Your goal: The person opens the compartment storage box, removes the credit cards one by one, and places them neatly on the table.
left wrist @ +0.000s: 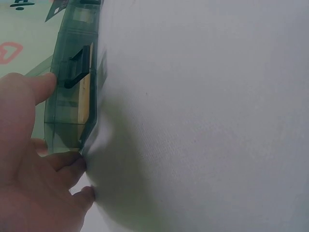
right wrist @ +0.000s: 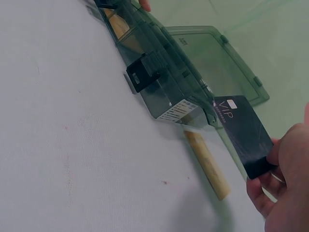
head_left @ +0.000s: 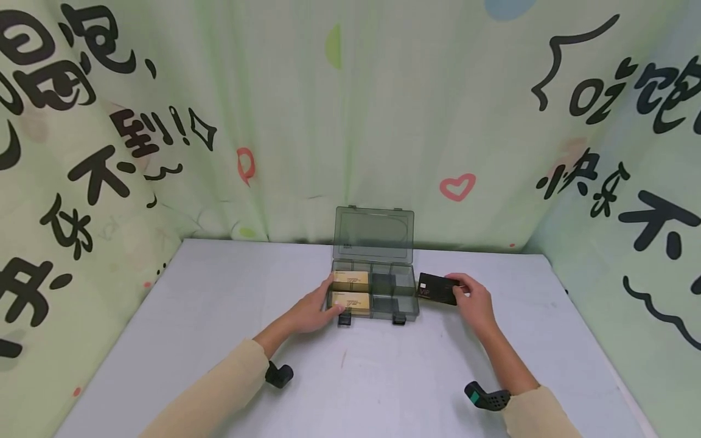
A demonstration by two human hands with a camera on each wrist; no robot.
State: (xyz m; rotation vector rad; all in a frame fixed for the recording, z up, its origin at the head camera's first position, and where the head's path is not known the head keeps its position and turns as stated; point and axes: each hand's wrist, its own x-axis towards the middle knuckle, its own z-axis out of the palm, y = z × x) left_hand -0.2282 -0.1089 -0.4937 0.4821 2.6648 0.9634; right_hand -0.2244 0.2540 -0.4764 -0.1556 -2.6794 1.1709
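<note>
A translucent grey-green compartment box [head_left: 381, 312] stands on the table with its hinged lid [head_left: 373, 234] raised. Tan cards or flat packs [head_left: 350, 301] lie in its left compartments. My left hand [head_left: 311, 311] holds the box at its left end; in the left wrist view the thumb [left wrist: 44, 87] lies over the front and the fingers are bent by the end wall. To the right of the box, my right hand [head_left: 474, 299] pinches a black card [head_left: 436, 288] marked VIP by its right end. The card [right wrist: 244, 135] is tilted in the right wrist view.
In the right wrist view a tan strip-like piece [right wrist: 207, 164] lies on the white table [right wrist: 96, 159] beside the box's right end. Two black latches [head_left: 399, 319] hang at the box's front. A printed curtain [head_left: 296, 121] rises behind the table.
</note>
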